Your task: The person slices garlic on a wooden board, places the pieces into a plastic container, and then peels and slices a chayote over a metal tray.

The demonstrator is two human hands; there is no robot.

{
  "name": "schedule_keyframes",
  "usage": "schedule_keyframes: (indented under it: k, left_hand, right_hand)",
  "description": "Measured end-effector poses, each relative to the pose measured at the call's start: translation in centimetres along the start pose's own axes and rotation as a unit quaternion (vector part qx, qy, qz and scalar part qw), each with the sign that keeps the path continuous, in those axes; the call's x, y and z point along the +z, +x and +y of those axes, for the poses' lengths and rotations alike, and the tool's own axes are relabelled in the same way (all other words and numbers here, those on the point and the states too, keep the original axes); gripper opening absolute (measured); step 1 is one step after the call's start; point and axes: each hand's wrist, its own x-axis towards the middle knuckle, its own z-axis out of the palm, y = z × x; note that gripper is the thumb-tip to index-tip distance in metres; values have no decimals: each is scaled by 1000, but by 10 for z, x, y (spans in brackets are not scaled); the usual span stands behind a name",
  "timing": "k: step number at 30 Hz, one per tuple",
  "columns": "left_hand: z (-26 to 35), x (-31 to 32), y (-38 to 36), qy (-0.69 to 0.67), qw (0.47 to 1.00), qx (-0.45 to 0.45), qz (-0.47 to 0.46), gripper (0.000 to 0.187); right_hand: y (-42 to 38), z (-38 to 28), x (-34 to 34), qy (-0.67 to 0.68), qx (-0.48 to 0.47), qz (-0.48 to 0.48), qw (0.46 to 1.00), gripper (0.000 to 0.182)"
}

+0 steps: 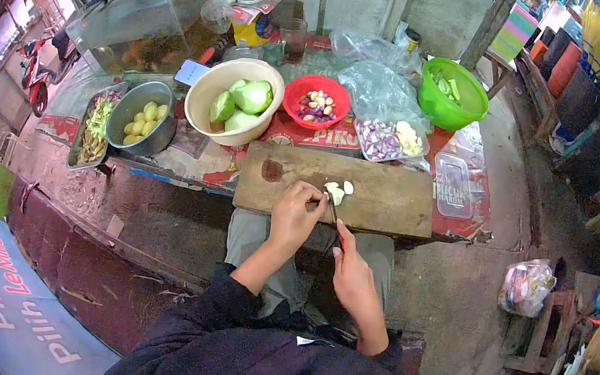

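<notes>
Across the near side of the table lies a wooden cutting board [390, 199]. Sliced white garlic [335, 192] is piled near its middle, with a whole pale clove [348, 187] beside it. My right hand [358, 276] grips the red handle of a knife [333, 209], its dark blade tilted against the slices. Curled at the board's front edge, my left hand [296, 216] has its fingers pinched together just left of the blade; whatever they hold is hidden. Farther back, a clear tray [391, 140] contains chopped purple shallots and sliced garlic.
Behind the board stand a red bowl [317, 102] of shallots and garlic, a cream basin [196, 108] of green chayotes, and a green basket [472, 112]. A grey pot [117, 135] with peeled potatoes is at left. A plastic lid [453, 190] lies right of the board.
</notes>
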Motion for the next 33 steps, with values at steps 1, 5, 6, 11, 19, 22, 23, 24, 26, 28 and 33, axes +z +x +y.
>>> schedule_keyframes:
  k: [1, 5, 6, 11, 19, 22, 23, 24, 26, 28, 33]
  left_hand:
    - [0, -1, 0, 2, 1000, -1, 0, 12]
    - [2, -1, 0, 2, 1000, 8, 7, 12]
    - [2, -1, 0, 2, 1000, 9, 7, 12]
    - [-1, 1, -1, -9, 1000, -5, -1, 11]
    - [0, 0, 0, -3, 1000, -6, -1, 12]
    - [5, -1, -1, 3, 1000, -6, -5, 12]
    - [5, -2, 0, 15, 1000, -2, 1, 11]
    - [4, -3, 0, 16, 1000, -3, 1, 11]
    - [4, -3, 0, 5, 1000, 16, 8, 11]
    - [4, -3, 1, 8, 1000, 20, 11, 12]
    - [2, -2, 0, 12, 1000, 3, -3, 12]
  right_hand:
    - [3, 4, 5, -4, 3, 3, 1000, 46]
    - [5, 2, 5, -19, 17, -7, 1000, 46]
    - [4, -1, 2, -19, 16, -7, 1000, 46]
    - [5, 2, 9, -35, 20, -4, 999, 46]
    - [0, -3, 3, -29, 22, -13, 999, 46]
    - [6, 3, 8, -19, 8, -6, 1000, 46]
    - [8, 3, 8, -12, 10, -6, 1000, 46]
    - [8, 2, 7, -11, 9, -8, 1000, 46]
    - [6, 0, 2, 6, 1, -5, 1000, 46]
    - [3, -3, 0, 7, 5, -14, 1000, 46]
    - [7, 7, 11, 4, 1, -4, 1000, 47]
